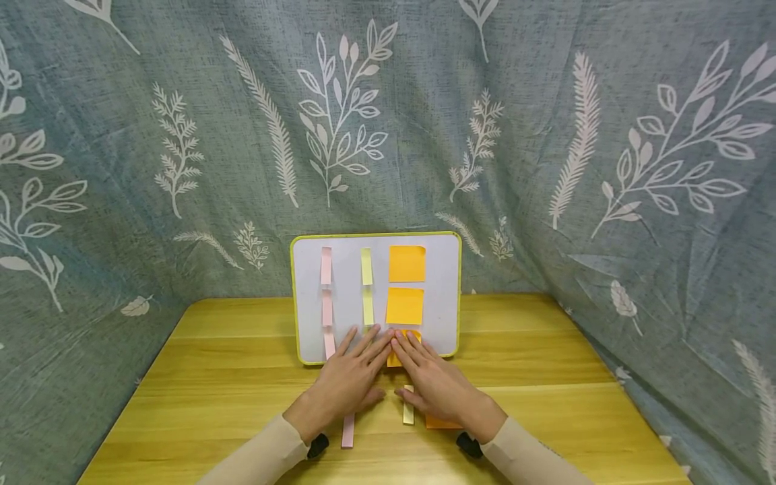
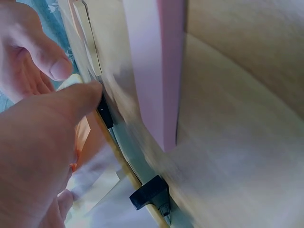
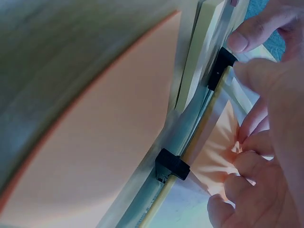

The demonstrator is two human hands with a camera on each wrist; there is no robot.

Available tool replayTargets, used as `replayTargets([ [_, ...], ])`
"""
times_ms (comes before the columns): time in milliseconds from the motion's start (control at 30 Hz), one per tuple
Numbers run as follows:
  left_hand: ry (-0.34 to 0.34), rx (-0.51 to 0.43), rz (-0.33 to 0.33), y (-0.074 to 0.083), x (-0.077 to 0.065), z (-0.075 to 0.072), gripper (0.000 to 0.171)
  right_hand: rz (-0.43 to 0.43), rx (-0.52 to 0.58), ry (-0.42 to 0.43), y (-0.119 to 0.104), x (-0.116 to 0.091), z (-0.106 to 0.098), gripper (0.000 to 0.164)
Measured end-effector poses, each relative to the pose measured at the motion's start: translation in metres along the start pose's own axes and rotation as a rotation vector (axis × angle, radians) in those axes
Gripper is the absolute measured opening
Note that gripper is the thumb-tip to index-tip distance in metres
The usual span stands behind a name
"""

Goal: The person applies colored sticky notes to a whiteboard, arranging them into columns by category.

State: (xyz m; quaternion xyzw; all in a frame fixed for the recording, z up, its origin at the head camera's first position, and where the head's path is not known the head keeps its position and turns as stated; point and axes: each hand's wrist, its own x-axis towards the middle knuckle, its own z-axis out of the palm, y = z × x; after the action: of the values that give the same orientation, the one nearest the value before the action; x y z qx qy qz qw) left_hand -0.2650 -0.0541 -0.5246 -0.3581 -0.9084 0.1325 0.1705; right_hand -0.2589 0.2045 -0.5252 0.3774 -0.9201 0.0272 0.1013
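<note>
A small whiteboard [image 1: 439, 296] with a yellow-green frame leans upright on the table. My left hand [image 1: 350, 380] and right hand [image 1: 438, 384] lie side by side at its lower part, fingers fairly straight, index fingertips almost meeting. Beneath the right fingers is the lowest orange sticky note [image 1: 393, 360], partly covered; the right wrist view shows the note [image 3: 213, 156] creased by the fingertips pressing it. The left fingertips touch the board beside that note. Above it stick an orange note [image 1: 405, 306] and another orange note [image 1: 407, 263]. Both thumbs point inward, off the board.
Pink strips [image 1: 327, 308] and pale yellow strips [image 1: 367, 306] form columns on the board. On the table lie a pink strip pad [image 1: 347, 434], a yellow strip pad [image 1: 409, 407] and an orange pad [image 1: 441, 424]. Black clips [image 3: 172, 165] grip the board's lower edge. A patterned curtain [image 1: 418, 135] hangs behind.
</note>
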Motion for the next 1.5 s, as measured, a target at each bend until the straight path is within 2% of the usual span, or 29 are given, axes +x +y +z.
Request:
replayTargets([
  [233, -0.003, -0.005, 0.007, 0.0, -0.001, -0.001, 0.104, 0.04, 0.076, -0.046, -0.001, -0.001, -0.002, 0.097],
  [500, 0.001, -0.001, 0.008, 0.0, -0.001, 0.0, 0.107, 0.085, 0.105, -0.081, -0.002, -0.002, 0.0, 0.099],
  [967, -0.01, -0.013, 0.001, -0.001, 0.001, 0.002, 0.104, 0.121, 0.072, -0.085, 0.006, -0.008, -0.001, 0.1],
  [1500, -0.032, -0.032, -0.004, 0.0, 0.0, 0.001, 0.102, 0.149, 0.018, -0.048, 0.02, -0.025, -0.004, 0.093],
])
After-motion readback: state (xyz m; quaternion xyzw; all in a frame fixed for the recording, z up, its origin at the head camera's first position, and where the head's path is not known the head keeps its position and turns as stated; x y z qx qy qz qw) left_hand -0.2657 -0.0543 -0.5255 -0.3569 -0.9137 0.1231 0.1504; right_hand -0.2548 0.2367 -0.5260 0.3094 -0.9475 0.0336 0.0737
